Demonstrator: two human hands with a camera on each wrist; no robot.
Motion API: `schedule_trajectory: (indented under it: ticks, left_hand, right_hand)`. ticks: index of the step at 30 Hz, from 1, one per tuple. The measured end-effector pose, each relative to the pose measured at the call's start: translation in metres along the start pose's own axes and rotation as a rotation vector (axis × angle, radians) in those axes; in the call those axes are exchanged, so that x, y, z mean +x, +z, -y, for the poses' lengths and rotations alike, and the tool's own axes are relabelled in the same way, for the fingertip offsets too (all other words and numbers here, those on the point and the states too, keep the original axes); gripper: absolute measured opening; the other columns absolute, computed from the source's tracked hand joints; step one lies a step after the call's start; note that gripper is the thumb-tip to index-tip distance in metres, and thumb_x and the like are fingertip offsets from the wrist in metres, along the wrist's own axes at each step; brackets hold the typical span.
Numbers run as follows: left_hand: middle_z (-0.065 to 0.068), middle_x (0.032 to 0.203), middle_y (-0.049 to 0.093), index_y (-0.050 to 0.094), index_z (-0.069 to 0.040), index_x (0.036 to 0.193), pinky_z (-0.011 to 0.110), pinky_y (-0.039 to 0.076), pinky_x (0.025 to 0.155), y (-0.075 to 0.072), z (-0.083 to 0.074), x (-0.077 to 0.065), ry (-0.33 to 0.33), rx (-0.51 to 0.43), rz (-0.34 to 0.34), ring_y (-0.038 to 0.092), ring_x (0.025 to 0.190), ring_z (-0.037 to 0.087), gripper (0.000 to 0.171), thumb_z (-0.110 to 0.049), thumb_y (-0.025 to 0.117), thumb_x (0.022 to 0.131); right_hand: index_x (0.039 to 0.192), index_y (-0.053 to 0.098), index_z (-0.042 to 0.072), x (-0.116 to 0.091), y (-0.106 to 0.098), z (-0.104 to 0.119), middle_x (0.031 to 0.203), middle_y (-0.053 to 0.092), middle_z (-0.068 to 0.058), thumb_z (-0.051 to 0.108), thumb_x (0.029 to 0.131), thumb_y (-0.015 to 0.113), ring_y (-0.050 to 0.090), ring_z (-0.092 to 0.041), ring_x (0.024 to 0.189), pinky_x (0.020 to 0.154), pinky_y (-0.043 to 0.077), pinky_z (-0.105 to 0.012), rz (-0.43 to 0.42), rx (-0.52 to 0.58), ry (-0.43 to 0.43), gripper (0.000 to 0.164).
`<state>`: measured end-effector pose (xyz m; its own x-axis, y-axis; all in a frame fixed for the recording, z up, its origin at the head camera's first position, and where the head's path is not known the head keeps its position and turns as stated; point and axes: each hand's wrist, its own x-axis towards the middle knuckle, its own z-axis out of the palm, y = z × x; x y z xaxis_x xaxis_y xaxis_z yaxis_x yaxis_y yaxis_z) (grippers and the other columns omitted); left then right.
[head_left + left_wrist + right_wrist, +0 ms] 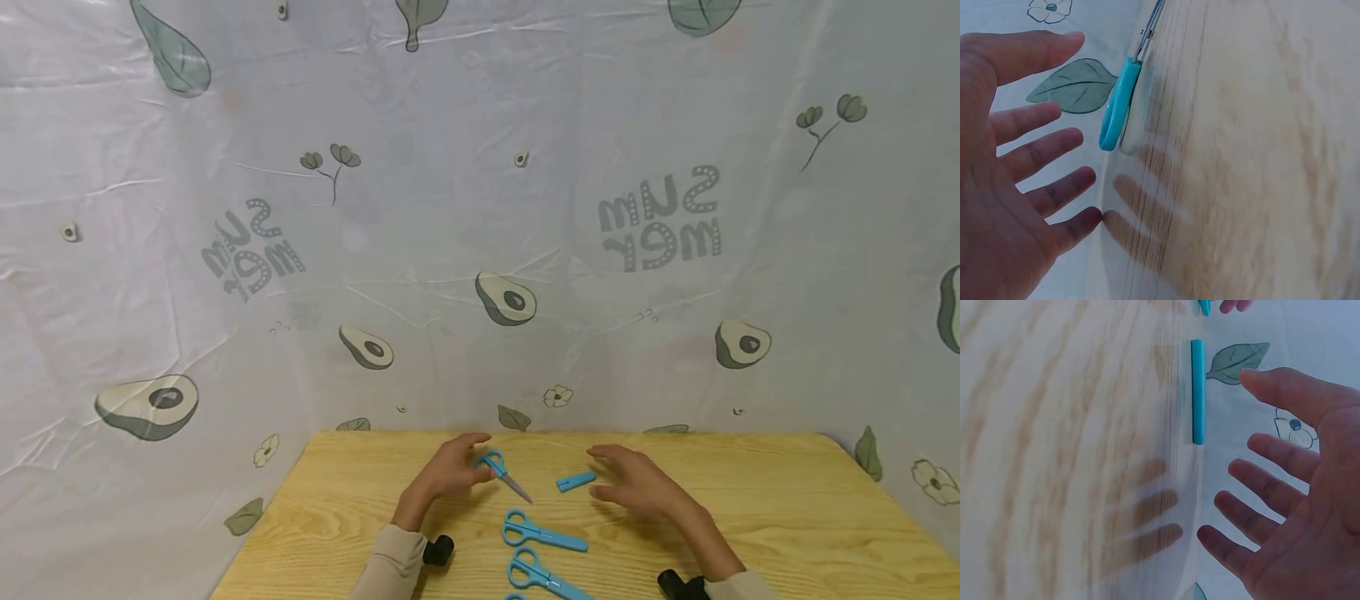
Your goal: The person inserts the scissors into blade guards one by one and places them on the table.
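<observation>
Uncovered scissors with blue handles and a bare metal blade lie on the wooden table, just beside my left hand. In the left wrist view, the fingers of that hand are spread, apart from the scissors' blue handle. A blue blade cover rests to the right of the bare blade. My right hand is beside the cover with its fingers spread. In the right wrist view, a gap shows between this hand and the cover. Neither hand holds anything.
Nearer the table's front lie two more pairs of blue scissors, their blades covered. Part of another blue handle shows at the bottom edge. A patterned sheet hangs behind the wooden table.
</observation>
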<state>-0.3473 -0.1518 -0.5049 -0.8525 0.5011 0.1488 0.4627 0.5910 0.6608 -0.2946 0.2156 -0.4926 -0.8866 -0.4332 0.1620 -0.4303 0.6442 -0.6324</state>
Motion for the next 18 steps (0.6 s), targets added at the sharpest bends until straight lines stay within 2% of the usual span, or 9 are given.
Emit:
schedule_trajectory:
  ticks: [9,18]
  left_hand:
    - [0.023,0.158,0.055,0.053,0.003,0.154,0.063,0.050,0.113,0.003,0.002,0.007,0.027,0.009,0.011,0.055,0.143,0.048,0.068,-0.025,0.080,0.098]
    - [0.021,0.155,0.058,0.056,0.002,0.152,0.061,0.052,0.112,0.005,0.003,0.011,0.028,0.017,0.012,0.059,0.140,0.046,0.068,-0.023,0.083,0.096]
  right_hand:
    - [0.148,0.057,-0.006,0.010,0.003,0.001,0.149,0.058,-0.031,0.027,0.095,0.084,0.056,-0.056,0.136,0.105,0.052,-0.067,0.032,0.011,-0.021,0.068]
    - [0.143,0.060,-0.008,0.019,0.009,0.001,0.144,0.062,-0.031,0.022,0.093,0.085,0.059,-0.056,0.131,0.100,0.057,-0.063,0.055,0.009,-0.042,0.064]
